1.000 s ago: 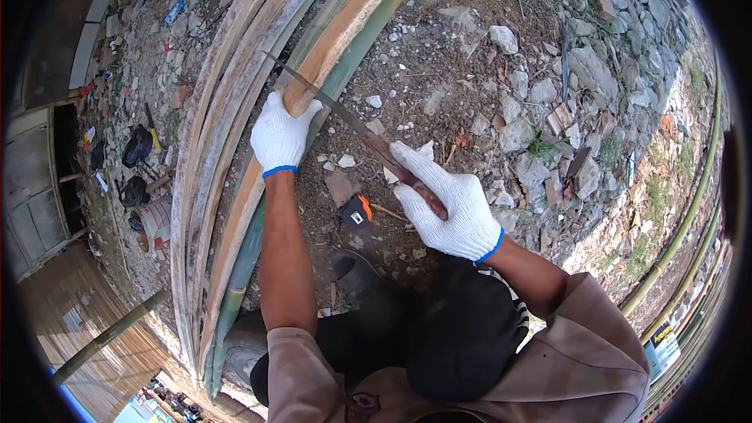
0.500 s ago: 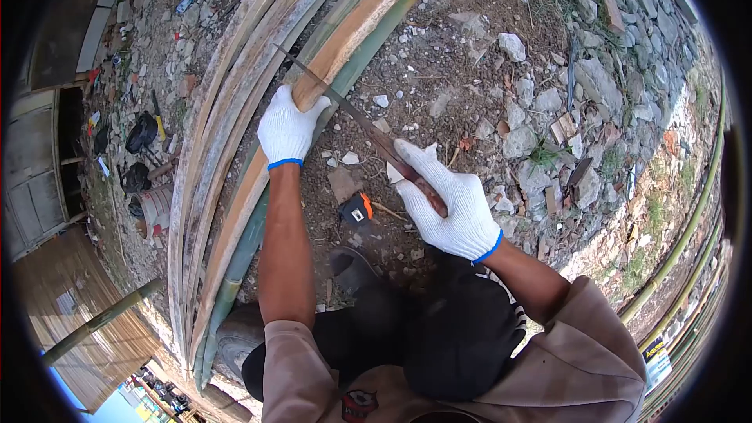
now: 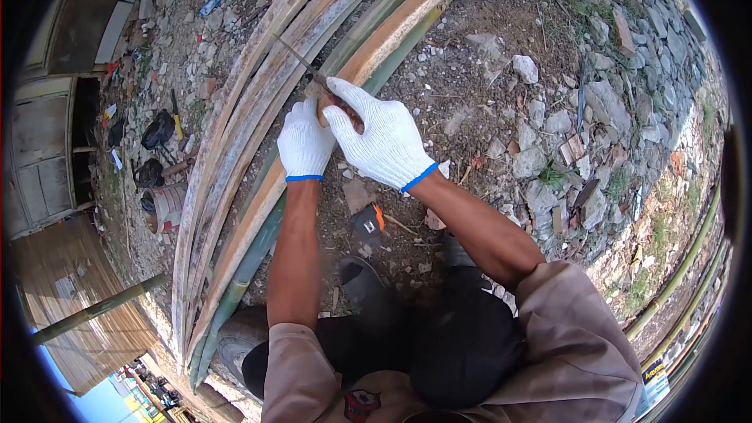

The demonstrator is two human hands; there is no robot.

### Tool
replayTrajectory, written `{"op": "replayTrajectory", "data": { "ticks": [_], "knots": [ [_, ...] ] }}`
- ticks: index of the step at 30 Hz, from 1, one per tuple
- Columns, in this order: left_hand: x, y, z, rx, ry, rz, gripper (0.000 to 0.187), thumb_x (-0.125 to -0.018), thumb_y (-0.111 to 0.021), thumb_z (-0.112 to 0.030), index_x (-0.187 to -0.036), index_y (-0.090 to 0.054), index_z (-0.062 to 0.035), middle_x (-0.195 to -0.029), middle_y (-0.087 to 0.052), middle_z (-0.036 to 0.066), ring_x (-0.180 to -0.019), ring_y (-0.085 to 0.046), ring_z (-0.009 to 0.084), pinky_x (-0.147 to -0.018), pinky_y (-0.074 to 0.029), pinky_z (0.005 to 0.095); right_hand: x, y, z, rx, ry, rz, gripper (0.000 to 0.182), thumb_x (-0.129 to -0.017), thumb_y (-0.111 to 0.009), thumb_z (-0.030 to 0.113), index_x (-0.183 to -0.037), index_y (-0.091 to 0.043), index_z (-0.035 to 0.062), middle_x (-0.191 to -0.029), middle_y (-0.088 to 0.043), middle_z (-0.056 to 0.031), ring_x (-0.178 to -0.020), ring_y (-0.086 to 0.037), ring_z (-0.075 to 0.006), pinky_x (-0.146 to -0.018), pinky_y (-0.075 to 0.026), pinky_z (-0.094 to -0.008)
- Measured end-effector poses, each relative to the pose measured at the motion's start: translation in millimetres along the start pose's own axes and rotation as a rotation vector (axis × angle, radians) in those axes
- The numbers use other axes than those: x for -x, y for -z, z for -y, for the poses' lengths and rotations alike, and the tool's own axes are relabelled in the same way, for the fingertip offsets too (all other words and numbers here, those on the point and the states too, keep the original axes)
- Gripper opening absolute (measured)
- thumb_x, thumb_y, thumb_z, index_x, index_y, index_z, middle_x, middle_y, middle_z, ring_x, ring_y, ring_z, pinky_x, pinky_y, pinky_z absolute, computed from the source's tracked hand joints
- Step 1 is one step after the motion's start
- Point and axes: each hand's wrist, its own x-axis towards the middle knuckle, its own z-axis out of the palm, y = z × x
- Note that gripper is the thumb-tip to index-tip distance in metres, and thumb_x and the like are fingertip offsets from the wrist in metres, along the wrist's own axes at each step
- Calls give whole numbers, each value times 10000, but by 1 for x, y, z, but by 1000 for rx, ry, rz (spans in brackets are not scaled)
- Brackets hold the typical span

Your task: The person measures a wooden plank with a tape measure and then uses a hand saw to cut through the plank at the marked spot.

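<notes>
My right hand (image 3: 384, 137), in a white knit glove with a blue cuff, is closed round the reddish-brown handle of a hand saw (image 3: 297, 56). Its narrow dark blade slants up and left across a long wooden plank (image 3: 384, 47). My left hand (image 3: 304, 141), gloved the same way, grips that plank just below the blade, close beside my right hand. Green bamboo (image 3: 254, 247) runs under the plank. A black and orange tape measure (image 3: 366, 224) lies on the dirt below my hands.
More long wooden strips (image 3: 235, 121) curve along on the left. Rubble (image 3: 607, 106) covers the ground at right, with bamboo poles (image 3: 681, 266) beyond. A bucket (image 3: 166, 205), black bags (image 3: 159, 130) and a yellow-handled tool (image 3: 177, 121) lie at left.
My right hand has pushed the saw up and left, so its handle is now close to my left hand. My left hand keeps its grip on the plank; the view has shifted slightly.
</notes>
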Motion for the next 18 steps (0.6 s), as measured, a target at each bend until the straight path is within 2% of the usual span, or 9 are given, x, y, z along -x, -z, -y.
{"op": "replayTrajectory", "data": {
  "ticks": [3,4,5,8,11,13,15,17,18],
  "knots": [
    [-19,-24,51,431,-7,130,375,-900,-707,-375,-1134,-712,-82,-1040,-715,214,-978,-706,415,-834,-553,531,-7,27,43,-82,65,32,526,-947,-732,326,-1401,-626,82,-842,-749,-176,-744,-750,-394,-679,-606,-408],
    [-27,4,43,369,-43,248,404,-903,-711,-407,-1138,-735,-79,-1070,-732,247,-1008,-705,431,-848,-550,508,-12,36,56,-104,314,-93,561,-927,-764,309,-1416,-619,76,-876,-757,-170,-777,-761,-381,-693,-607,-389],
    [-36,28,30,375,-18,345,507,-900,-737,-501,-1163,-757,-68,-1058,-761,225,-976,-732,394,-867,-553,448,-19,44,66,-124,567,-226,598,-907,-795,291,-1430,-612,69,-911,-764,-164,-809,-772,-368,-707,-609,-371],
    [-49,50,42,456,-18,459,686,-868,-769,-625,-1179,-753,-13,-939,-756,128,-854,-681,227,-859,-530,375,-32,73,69,-96,638,-289,633,-877,-828,238,-1432,-604,33,-1208,-736,-206,-1043,-763,-347,-844,-604,-354],
    [-54,72,37,405,101,578,665,-869,-762,-630,-1144,-773,-25,-914,-756,132,-842,-689,233,-842,-532,387,-2,91,58,-63,254,-178,596,-918,-792,184,-1431,-585,-38,-1383,-672,-200,-1261,-666,-278,-1084,-489,-393],
    [-52,81,23,437,115,598,631,-893,-762,-575,-1158,-755,-3,-947,-766,132,-855,-689,204,-842,-534,378,17,83,42,52,142,-120,534,-938,-753,169,-1421,-609,-5,-1352,-698,-188,-1248,-685,-286,-1075,-499,-393],
    [-42,74,16,466,147,610,598,-917,-762,-521,-1171,-738,19,-981,-776,133,-868,-689,175,-843,-536,370,33,62,24,-28,27,-90,510,-930,-747,133,-1408,-623,9,-1298,-731,-181,-1185,-727,-272,-1001,-546,-369],
    [-39,57,13,343,144,567,679,-871,-742,-654,-1154,-765,-37,-949,-763,230,-873,-736,373,-828,-555,443,44,50,3,25,32,-66,539,-908,-786,158,-1410,-627,42,-1043,-798,-130,-825,-792,-180,-727,-599,-293],
    [-34,49,11,315,133,504,639,-884,-729,-636,-1142,-760,-52,-1011,-746,264,-935,-725,420,-852,-561,467,48,48,-2,25,47,-58,536,-916,-774,153,-1417,-619,43,-1008,-802,-123,-806,-786,-171,-722,-596,-298]
  ]
}}
